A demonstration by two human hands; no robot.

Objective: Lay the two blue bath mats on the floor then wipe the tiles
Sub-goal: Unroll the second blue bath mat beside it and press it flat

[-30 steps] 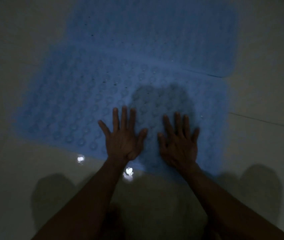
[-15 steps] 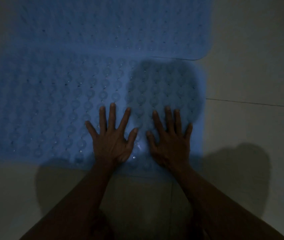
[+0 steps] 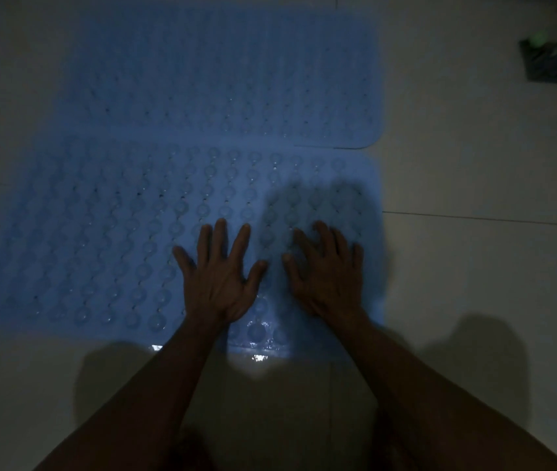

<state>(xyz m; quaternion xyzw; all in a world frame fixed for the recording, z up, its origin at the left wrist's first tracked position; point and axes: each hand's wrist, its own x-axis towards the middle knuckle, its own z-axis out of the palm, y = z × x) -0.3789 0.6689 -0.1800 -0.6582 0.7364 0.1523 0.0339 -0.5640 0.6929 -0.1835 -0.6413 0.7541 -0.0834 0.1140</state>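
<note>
No readable text in view

No words, labels, brand names, numbers or signs can be read anywhere in this dim picture. The two blue bath mats show only rows of round suction cups and small holes, with no printing on them. The pale floor tiles carry no marks or lettering. The dark square drain cover in the far right corner and the small objects near it are too dim and blurred to show any writing.
</note>
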